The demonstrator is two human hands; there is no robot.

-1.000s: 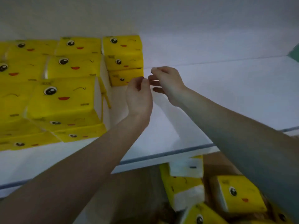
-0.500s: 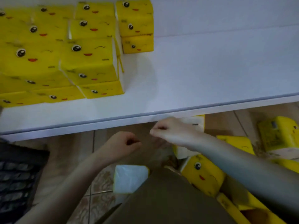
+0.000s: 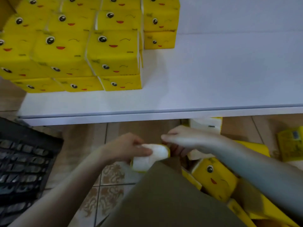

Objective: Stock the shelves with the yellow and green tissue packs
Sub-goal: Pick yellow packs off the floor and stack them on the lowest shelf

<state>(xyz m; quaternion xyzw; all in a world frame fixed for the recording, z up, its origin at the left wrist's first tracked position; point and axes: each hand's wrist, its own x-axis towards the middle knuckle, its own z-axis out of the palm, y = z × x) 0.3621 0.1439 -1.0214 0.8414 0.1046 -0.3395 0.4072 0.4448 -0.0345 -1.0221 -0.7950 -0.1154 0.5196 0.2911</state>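
Note:
Yellow tissue packs (image 3: 113,51) with printed faces stand stacked on the left part of the white shelf (image 3: 213,76). Below the shelf edge, both hands hold one tissue pack (image 3: 152,156), whose white end faces me. My left hand (image 3: 127,148) grips its left side with the thumb on top. My right hand (image 3: 182,140) grips its right end from above. More yellow packs (image 3: 213,179) lie in a cardboard box (image 3: 164,194) at the lower right.
A black plastic crate (image 3: 24,169) stands on the tiled floor (image 3: 108,181) at the left. Another yellow pack (image 3: 290,145) lies on the floor at the far right. The right part of the shelf carries nothing.
Both hands came down from the shelf to the box below and took hold of a tissue pack. The view tilted down, so the shelf now sits higher in frame.

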